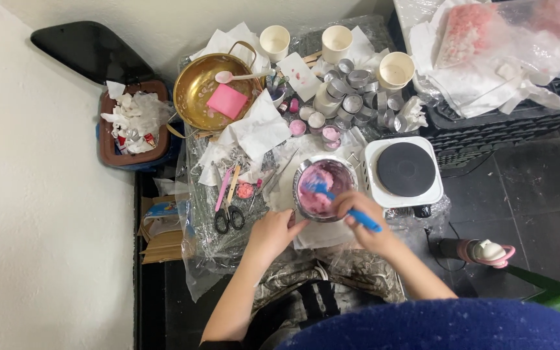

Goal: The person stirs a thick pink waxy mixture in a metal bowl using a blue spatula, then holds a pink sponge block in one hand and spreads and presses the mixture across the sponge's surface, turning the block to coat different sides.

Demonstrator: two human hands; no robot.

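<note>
Fingers of the right hand (364,217) pinch a blue spatula (341,201) in the pink mush, while the left hand (273,230) presses the metal bowl (325,188) at eight o'clock.

Small table (205,256), plastic-wrapped, prob. fully; hotplate (404,171) atop.

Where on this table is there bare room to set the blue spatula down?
Little. The flat top of the hot plate, right of the metal bowl, is bare. A small patch of white paper lies between the scissors and the bowl. Behind, tins and cups crowd the table.
</note>
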